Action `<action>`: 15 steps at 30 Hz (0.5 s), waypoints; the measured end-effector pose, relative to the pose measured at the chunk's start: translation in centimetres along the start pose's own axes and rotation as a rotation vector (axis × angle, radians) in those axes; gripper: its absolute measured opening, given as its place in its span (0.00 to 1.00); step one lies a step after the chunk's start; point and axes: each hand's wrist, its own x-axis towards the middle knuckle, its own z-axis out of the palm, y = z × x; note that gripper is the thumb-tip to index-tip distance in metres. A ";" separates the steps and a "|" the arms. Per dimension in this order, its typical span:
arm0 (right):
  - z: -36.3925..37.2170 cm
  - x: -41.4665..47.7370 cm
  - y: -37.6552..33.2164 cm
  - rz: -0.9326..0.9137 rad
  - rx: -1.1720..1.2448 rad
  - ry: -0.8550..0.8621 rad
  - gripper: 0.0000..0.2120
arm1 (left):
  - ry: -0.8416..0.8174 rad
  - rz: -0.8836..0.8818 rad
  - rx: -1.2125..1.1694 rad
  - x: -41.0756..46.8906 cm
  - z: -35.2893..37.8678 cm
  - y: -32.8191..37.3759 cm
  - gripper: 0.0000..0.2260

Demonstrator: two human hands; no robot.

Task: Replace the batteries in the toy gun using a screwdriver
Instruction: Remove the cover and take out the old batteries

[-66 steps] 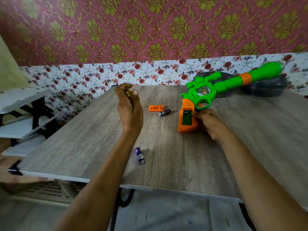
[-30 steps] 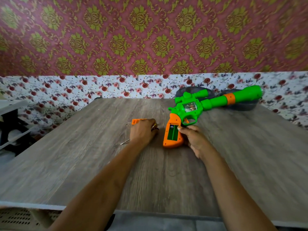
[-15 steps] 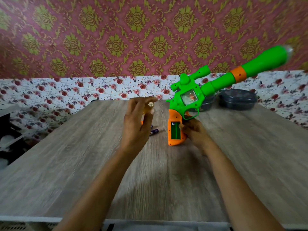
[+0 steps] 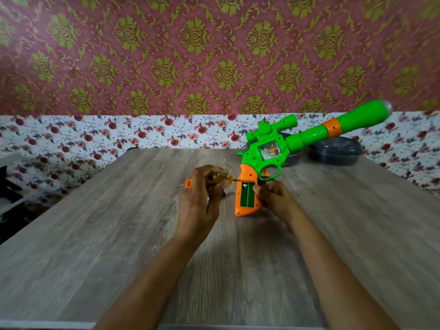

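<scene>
While right hand (image 4: 273, 198) grips green-and-orange plastic toy gun (image 4: 269, 151) upright on grey wood-grain desk (image 4: 119, 234), left hand (image 4: 202, 198) at nine o'clock clasps yellow-handled screwdriver (image 4: 222, 179), tip at grip.

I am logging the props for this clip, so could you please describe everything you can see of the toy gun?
The toy gun looks like glossy green plastic, with an orange grip, an orange barrel band, a small scope and a clear side window. Its battery compartment in the grip stands open, green inside. The butt rests on the table, barrel tilted up to the right. The right hand steadies the grip.
</scene>
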 end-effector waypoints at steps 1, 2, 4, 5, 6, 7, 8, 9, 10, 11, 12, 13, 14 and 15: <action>0.0 0.1 0.1 0.013 0.008 0.005 0.14 | -0.018 0.007 0.012 0.0 0.0 -0.1 0.09; 0.0 0.1 0.2 0.024 0.018 0.004 0.14 | -0.040 0.008 0.026 0.1 0.0 -0.1 0.09; 0.0 0.2 0.2 0.041 0.035 -0.004 0.12 | -0.070 -0.002 0.040 0.1 0.1 -0.1 0.09; 0.1 0.3 0.2 0.044 0.043 -0.004 0.12 | -0.078 0.000 0.047 0.1 0.2 -0.2 0.09; 0.0 0.3 0.2 0.044 0.046 -0.004 0.12 | -0.085 0.009 0.058 0.1 0.2 -0.3 0.09; 0.0 0.3 0.2 0.045 0.049 -0.002 0.12 | -0.096 0.022 0.074 0.1 0.2 -0.3 0.09; -0.1 0.2 0.3 0.046 0.052 0.002 0.12 | -0.114 0.035 0.088 0.0 0.2 -0.3 0.09; -0.2 0.2 0.3 0.049 0.056 0.004 0.12 | -0.137 0.052 0.107 -0.1 0.3 -0.3 0.09; -0.3 0.1 0.4 0.052 0.065 0.003 0.12 | -0.160 0.082 0.137 -0.3 0.4 -0.3 0.08; -0.3 0.0 0.4 0.056 0.075 0.001 0.10 | -0.177 0.120 0.175 -0.4 0.5 -0.3 0.08; -0.3 0.1 0.4 0.060 0.076 0.000 0.09 | -0.189 0.158 0.206 -0.5 0.7 -0.2 0.08; -0.3 0.1 0.5 0.066 0.073 0.005 0.07 | -0.199 0.186 0.222 -0.6 0.8 0.0 0.08; -0.3 0.1 0.4 0.073 0.070 0.008 0.07 | -0.208 0.208 0.229 -0.6 0.8 0.1 0.08; -0.2 0.1 0.3 0.078 0.076 0.003 0.08 | -0.216 0.224 0.235 -0.6 0.9 0.2 0.08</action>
